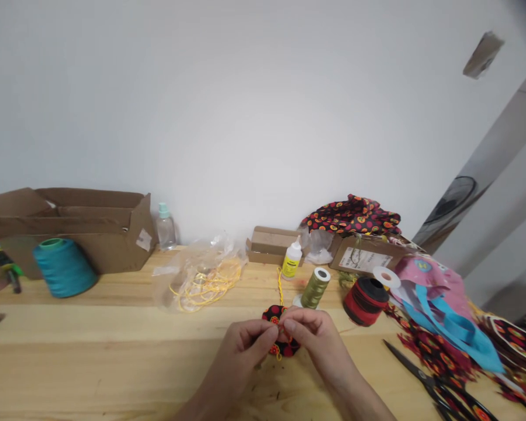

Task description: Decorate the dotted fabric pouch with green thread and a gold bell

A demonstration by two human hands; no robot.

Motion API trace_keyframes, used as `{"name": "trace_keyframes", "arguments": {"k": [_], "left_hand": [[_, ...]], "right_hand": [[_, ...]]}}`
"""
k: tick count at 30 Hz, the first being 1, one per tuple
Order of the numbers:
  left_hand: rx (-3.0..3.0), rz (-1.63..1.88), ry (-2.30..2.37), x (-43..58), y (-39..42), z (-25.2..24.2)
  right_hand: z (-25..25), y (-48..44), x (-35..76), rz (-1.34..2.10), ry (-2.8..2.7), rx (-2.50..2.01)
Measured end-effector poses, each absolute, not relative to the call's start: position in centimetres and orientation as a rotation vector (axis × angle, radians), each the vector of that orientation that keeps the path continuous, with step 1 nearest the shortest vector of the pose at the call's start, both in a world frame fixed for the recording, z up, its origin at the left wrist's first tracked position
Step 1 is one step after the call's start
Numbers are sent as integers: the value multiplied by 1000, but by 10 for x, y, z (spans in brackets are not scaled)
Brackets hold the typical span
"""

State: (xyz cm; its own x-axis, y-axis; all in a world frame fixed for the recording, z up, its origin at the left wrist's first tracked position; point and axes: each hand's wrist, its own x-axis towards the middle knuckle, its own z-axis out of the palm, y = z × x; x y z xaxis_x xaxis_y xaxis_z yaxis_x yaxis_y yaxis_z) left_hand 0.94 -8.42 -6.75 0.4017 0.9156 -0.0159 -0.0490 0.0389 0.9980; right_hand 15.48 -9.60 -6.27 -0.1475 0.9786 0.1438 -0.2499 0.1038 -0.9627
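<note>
My left hand [251,346] and my right hand [314,334] meet just above the table, thumbs and forefingers pinched close together. Thin red thread [290,340] shows between the fingertips, and both pinches seem closed on it. Behind and below the fingers is a small black fabric piece [272,313] with red and yellow round prints, partly hidden by the hands. A twisted yellow cord [280,287] extends from its far edge, and a small yellow loop [279,356] pokes out at its near edge.
Beyond my hands stand a glue bottle [291,261], an olive thread spool [315,288] and a red-and-black spool [365,302]. Black scissors [425,377] lie right, near blue ribbon [458,330]. Left are yellow cord in a plastic bag [208,286], a teal thread cone [64,269] and a cardboard box [109,248].
</note>
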Motion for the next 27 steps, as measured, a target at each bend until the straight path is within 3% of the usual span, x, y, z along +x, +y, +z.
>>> {"name": "trace_keyframes", "arguments": {"k": [27], "left_hand": [[1059, 965, 652, 9, -82, -80]], "right_hand": [[-65, -97, 149, 1241, -1150, -875]]}}
